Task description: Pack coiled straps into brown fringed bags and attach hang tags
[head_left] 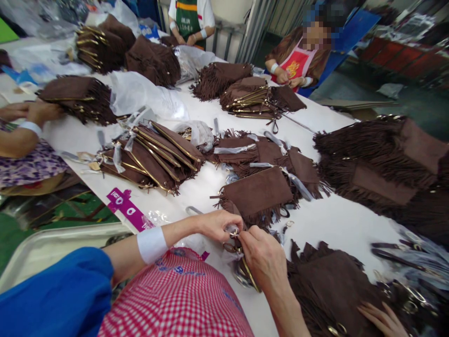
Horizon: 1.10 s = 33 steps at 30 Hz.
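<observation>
Head view: the person's left hand [216, 225] and right hand [264, 252] meet over the near edge of the white table [315, 219], just in front of the checked apron [178, 297]. The left thumb and fingers are pinched narrow around a small metal clasp [235, 233] with clear plastic about it; the right fingertips close on what lies right beside it, though the knuckles hide exactly which part. Below the 2 hands hangs a gold-edged piece [253, 277], mostly covered by the right hand.

The step in hand looks like working the clasp by its fittings, perhaps to join or free it; which of the 2 I cannot tell. The next move seems to call for a steady left pinch and a small, precise turn or push from the right fingertips, without snagging the plastic.

Just beyond the hands lies 1 flat brown fringed pouch [257, 189], with a pile of gold-zipped pouches [157, 159] to its left. At lower right, another person's hand [382, 319] rests on a dark fringed pouch [333, 276].
</observation>
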Each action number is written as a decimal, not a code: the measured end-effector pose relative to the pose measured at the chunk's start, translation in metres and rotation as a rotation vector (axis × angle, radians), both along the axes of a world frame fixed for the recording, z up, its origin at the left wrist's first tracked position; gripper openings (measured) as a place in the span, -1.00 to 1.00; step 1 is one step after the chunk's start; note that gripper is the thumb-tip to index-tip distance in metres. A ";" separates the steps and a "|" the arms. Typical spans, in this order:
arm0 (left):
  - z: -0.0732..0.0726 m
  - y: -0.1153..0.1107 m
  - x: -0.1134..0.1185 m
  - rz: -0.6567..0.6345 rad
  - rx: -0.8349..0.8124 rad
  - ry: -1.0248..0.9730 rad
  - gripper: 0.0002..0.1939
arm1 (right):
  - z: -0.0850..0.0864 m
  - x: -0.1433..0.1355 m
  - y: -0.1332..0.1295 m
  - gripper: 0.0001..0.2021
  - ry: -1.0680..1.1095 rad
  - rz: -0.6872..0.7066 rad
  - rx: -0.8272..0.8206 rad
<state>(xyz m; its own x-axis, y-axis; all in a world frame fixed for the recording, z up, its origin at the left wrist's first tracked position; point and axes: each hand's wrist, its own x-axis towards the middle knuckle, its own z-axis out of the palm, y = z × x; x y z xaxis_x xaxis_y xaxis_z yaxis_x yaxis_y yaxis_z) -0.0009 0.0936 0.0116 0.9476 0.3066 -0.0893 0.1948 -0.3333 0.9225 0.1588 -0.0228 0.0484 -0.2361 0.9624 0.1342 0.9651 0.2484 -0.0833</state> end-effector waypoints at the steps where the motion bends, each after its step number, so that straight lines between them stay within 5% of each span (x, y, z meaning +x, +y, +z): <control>1: -0.001 0.001 0.001 -0.003 -0.010 0.001 -0.67 | 0.000 0.000 0.000 -0.73 0.006 -0.004 -0.008; 9: -0.003 0.004 0.006 -0.015 -0.042 0.007 -0.65 | 0.000 0.002 0.001 -0.77 0.195 -0.131 -0.138; 14: -0.004 0.004 0.005 -0.014 -0.052 0.017 -0.62 | -0.001 0.005 0.003 -0.82 0.129 -0.219 -0.191; 33: -0.010 0.004 0.008 -0.010 -0.192 -0.047 -0.60 | -0.005 0.005 0.002 -0.69 0.184 -0.059 -0.102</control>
